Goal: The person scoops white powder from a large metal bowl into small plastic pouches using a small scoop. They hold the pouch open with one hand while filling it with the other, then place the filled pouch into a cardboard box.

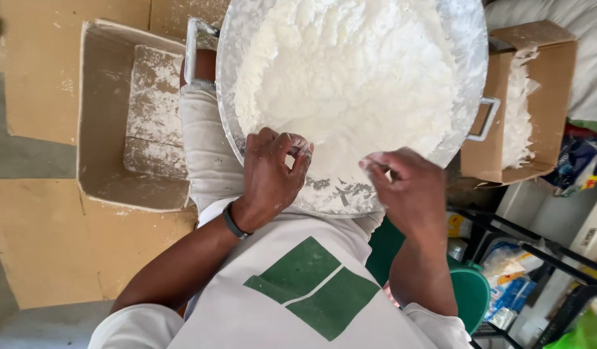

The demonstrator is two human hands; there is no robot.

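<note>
Both hands, left (269,174) and right (408,190), hover with fingers curled, empty, over the flour basin (463,39), its top cut off.

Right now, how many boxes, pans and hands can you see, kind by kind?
Cardboard boxes: 2, an empty box and a box with white stuff
Metal pans: 1, the pan of white powder
Hands: 2, left hand and right hand
Total: 5

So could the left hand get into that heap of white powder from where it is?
Probably yes. The left hand rests on the near rim of the metal pan, and the white powder lies open just beyond its fingers, with nothing between.
</note>
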